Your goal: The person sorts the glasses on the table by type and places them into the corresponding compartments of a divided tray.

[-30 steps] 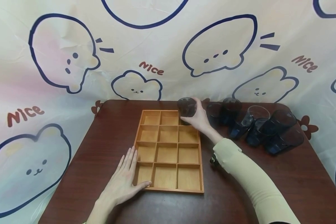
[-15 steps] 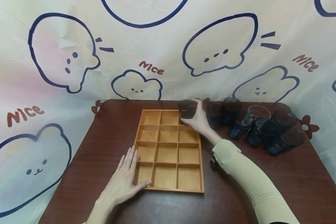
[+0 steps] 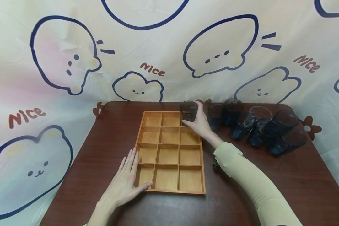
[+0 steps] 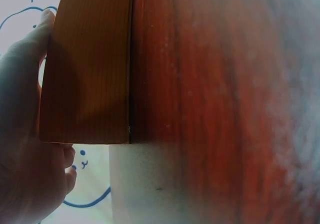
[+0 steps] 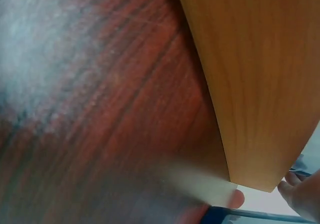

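A wooden divided tray (image 3: 168, 156) with a grid of square compartments lies on the table. My right hand (image 3: 200, 123) grips a dark tinted drinking glass (image 3: 188, 110), thumb and fingers around its side, at the far right corner compartment. The glass hides most of that compartment. My left hand (image 3: 123, 180) lies along the tray's near left side, fingers straight against the outer wall and thumb over the front rim. The left wrist view has the tray's side wall (image 4: 90, 64) beside that hand. In the right wrist view, fingertips (image 5: 306, 194) show past the tray's wall (image 5: 255, 79).
Several more dark blue glasses (image 3: 260, 133) stand grouped at the back right of the brown table (image 3: 113, 125), close to my right forearm. A printed cloth (image 3: 169, 47) with cartoon drawings hangs behind the table's back edge.
My right hand has come down slightly with the glass at the far right corner of the tray. The left hand and the tray have stayed in place.
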`<state>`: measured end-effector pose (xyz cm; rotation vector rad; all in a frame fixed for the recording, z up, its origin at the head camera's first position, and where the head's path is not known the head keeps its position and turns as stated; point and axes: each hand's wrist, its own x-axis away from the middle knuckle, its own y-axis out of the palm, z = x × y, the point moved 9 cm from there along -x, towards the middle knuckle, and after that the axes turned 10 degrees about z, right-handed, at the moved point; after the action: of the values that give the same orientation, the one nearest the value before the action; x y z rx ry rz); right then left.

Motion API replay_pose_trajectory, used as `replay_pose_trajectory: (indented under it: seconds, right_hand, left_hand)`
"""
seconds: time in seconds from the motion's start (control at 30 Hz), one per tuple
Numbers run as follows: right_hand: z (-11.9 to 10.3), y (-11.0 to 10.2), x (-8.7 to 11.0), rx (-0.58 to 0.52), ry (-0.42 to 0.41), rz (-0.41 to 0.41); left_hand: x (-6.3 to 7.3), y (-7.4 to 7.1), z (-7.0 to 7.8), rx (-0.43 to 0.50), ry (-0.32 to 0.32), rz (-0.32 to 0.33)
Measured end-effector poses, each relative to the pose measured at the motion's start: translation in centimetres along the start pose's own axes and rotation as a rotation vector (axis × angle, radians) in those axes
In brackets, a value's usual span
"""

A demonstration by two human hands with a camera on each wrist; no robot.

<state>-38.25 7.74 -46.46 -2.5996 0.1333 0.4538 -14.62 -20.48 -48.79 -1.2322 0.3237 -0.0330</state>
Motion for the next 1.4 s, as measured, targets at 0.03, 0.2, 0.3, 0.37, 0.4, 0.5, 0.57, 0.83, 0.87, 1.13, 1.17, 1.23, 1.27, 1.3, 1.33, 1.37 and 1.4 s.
replay_pose_trajectory:
  seconds: [0.03, 0.2, 0.3, 0.37, 0.4, 0.5, 0.57, 0.83, 0.87, 1.13, 1.17, 1.23, 1.27, 1.3, 1.33, 1.37, 1.4]
  right_hand:
    - [-0.1, 0.0, 0.0, 0.004, -0.011, 0.003]
    - [-1.3, -0.5, 0.6, 0.092, -0.148, 0.025]
    - [-2.3, -1.1, 1.4, 0.122, -0.252, 0.042]
    - [-2.9, -1.6, 2.1, 0.125, -0.299, 0.04]
    - [-3.1, -1.8, 2.5, 0.127, -0.318, 0.038]
    - [-3.7, -2.6, 3.8, 0.148, -0.37, 0.022]
    - [-4.2, -3.1, 4.8, 0.194, -0.421, 0.018]
    - [-6.1, -6.4, 7.3, 0.314, -0.602, 0.076]
    - [-6.2, -6.8, 7.4, 0.32, -0.603, 0.079]
    - [-6.2, -9.9, 6.7, 0.334, -0.596, 0.118]
    - [-6.1, -10.2, 6.4, 0.339, -0.596, 0.121]
    - [-5.8, -10.6, 5.9, 0.344, -0.583, 0.118]
    - [-5.6, -10.7, 5.7, 0.35, -0.573, 0.113]
    - [-5.3, -10.8, 5.6, 0.354, -0.562, 0.109]
    - [-4.8, -10.9, 5.4, 0.347, -0.556, 0.115]
    - [-4.5, -11.0, 5.3, 0.346, -0.545, 0.111]
    - [-4.2, -11.1, 5.2, 0.343, -0.535, 0.108]
  left_hand:
    - [0.0, 0.0, 0.0, -0.001, 0.0, 0.001]
    - [0.0, 0.0, 0.0, 0.003, -0.001, 0.003]
    - [0.1, 0.0, 0.0, 0.005, 0.002, 0.006]
    - [0.1, 0.0, 0.0, 0.004, 0.005, 0.009]
    - [0.1, 0.0, 0.1, 0.002, 0.007, 0.012]
    - [0.1, 0.0, 0.1, 0.005, 0.008, 0.01]
    - [0.1, 0.0, 0.1, 0.003, 0.007, 0.01]
    - [0.1, 0.0, 0.0, 0.006, -0.003, 0.007]
    - [0.1, 0.0, -0.1, 0.007, -0.004, 0.006]
    - [0.1, 0.1, -0.2, 0.01, -0.009, 0.003]
    - [0.1, 0.1, -0.2, 0.009, -0.008, 0.003]
    - [0.1, 0.1, -0.2, 0.012, -0.01, 0.005]
    - [0.1, 0.1, -0.3, 0.012, -0.01, 0.004]
    - [0.1, 0.1, -0.2, 0.013, -0.01, 0.005]
    - [0.1, 0.1, -0.2, 0.011, -0.008, 0.007]
    - [0.1, 0.1, -0.2, 0.011, -0.007, 0.007]
    - [0.1, 0.1, -0.2, 0.013, -0.005, 0.007]
